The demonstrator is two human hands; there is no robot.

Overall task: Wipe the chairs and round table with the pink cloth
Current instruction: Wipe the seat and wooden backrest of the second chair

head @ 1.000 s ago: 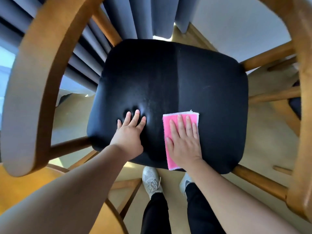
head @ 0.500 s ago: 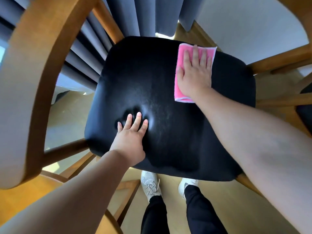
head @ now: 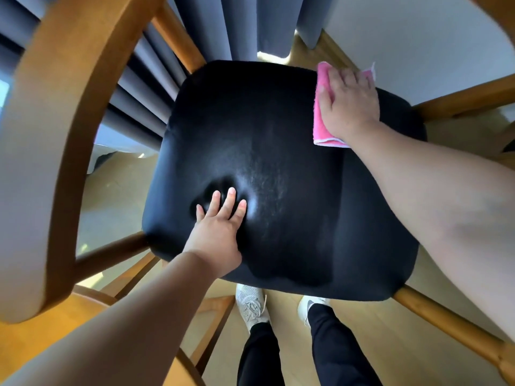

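- At the far right corner of the black chair seat point(head: 278, 176), my right hand point(head: 348, 104) lies flat on the pink cloth point(head: 323, 118), fingers point(head: 338, 79) spread and pressing, not clenched around it.
- Near the front left, my left hand point(head: 220, 232) is open and holds nothing, its fingertips denting the cushion to steady the chair.
- The cloth overhangs the far edge; I judge that pushing further could slide it off onto the floor point(head: 362, 344).
- Leaning hard on the soft front edge could tip the chair toward my shoes point(head: 252, 307).
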